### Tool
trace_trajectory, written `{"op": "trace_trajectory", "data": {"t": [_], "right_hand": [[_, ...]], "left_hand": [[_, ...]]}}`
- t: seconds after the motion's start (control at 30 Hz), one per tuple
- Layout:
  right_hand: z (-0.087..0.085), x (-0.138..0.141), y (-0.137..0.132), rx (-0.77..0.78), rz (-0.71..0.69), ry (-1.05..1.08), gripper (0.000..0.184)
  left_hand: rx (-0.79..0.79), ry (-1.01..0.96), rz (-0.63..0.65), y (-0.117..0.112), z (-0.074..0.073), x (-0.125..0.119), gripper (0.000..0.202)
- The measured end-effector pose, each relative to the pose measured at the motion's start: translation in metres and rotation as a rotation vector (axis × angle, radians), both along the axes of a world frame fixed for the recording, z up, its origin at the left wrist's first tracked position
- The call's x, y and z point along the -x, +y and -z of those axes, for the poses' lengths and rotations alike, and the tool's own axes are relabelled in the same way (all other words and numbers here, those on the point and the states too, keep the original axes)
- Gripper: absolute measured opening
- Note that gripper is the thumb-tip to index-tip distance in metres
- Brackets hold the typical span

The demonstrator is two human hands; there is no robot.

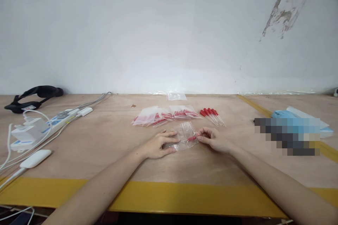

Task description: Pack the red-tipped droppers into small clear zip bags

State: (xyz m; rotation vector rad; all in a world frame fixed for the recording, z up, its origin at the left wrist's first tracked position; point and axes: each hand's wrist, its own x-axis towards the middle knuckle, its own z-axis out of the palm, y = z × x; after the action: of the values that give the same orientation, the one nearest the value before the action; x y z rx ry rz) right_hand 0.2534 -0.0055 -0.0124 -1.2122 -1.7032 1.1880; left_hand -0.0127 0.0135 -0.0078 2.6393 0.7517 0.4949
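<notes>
A clear plastic bag (184, 132) lies flat on the table with a red-tipped stick (192, 138) showing in it. My left hand (161, 144) rests on the bag's left side, its fingers stretched out and apart. At the right edge, my right hand (212, 139) pinches the bag between thumb and fingers, close to the red tip. Just beyond is a row of filled bags (163, 115) with red-tipped sticks in them. Right of that row, several loose white sticks with red ends (212, 115) lie side by side.
A power strip (59, 117) with white chargers and cables lies at left, near a black strap-like object (34, 98). A white adapter (36, 159) is closer to me. Blue-and-white packaging (290, 114) and a pixelated patch are at right. Yellow tape (169, 197) lines the front edge.
</notes>
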Motion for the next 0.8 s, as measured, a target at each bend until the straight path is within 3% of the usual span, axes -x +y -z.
{"op": "trace_trajectory", "data": {"t": [0.23, 0.4, 0.57, 0.8], "right_hand": [[0.003, -0.007, 0.008, 0.096, -0.099, 0.128, 0.036], [0.003, -0.003, 0.021, 0.056, 0.118, -0.013, 0.038], [0.001, 0.009, 0.034, 0.119, -0.026, -0.011, 0.025], [0.011, 0.002, 0.032, 0.132, 0.201, -0.147, 0.024]], "left_hand": [[-0.032, 0.118, -0.045, 0.001, 0.0, 0.001, 0.048], [-0.04, 0.125, -0.011, 0.001, -0.002, 0.001, 0.047], [-0.038, 0.084, 0.023, 0.0, -0.003, 0.001, 0.045], [-0.029, 0.088, -0.014, -0.003, -0.003, 0.002, 0.047]]}}
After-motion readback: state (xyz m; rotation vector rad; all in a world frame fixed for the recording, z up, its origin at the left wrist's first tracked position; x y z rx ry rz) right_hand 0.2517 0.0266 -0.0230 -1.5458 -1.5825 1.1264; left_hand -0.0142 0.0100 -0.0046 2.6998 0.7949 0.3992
